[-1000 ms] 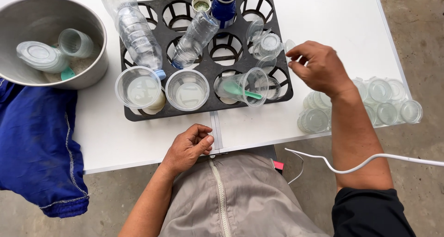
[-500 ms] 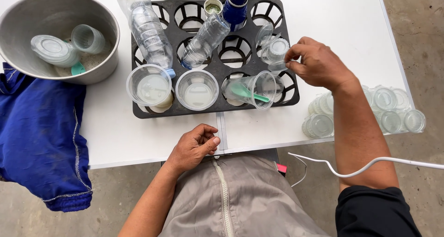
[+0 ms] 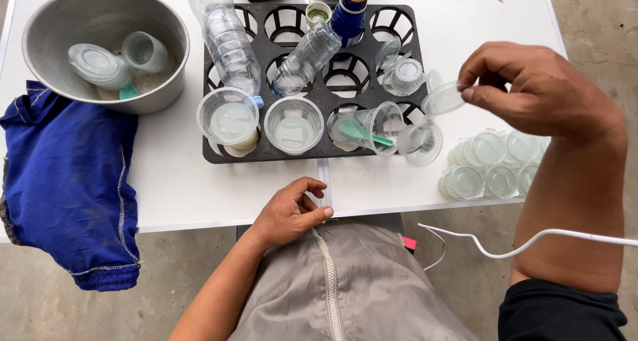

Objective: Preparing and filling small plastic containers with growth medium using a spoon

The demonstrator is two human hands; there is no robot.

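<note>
Clear plastic lid (image 3: 444,100), small and round, is pinched at its edge between thumb and fingertips of the right hand (image 3: 531,88). It is held in the air above the right edge of the black tray (image 3: 319,156), tilted, just above a clear cup (image 3: 420,143) that leans at the tray's near right corner.

Left hand (image 3: 289,211) rests at the near edge of the white desk (image 3: 199,188), fingers loosely curled, gripping nothing; its thumb lies along the desk edge.

Tray compartments: two upright clear cups (image 3: 228,118) in the front row, side by side. One cup lying on its side with a green spoon (image 3: 362,132) inside. A small lidded container (image 3: 403,75) behind it. Two clear plastic bottles (image 3: 229,38) lie across the tray's back left part. A dark blue bottle (image 3: 350,12) stands at the back.

Right of the tray, a cluster of clear containers (image 3: 495,165) sits on the desk, partly hidden by the right forearm.

Far left: a metal bowl (image 3: 46,22) holds stacked lids and one cup. A blue cloth (image 3: 63,181) hangs over the desk's left edge. A white cable (image 3: 505,248) runs below the desk edge.
</note>
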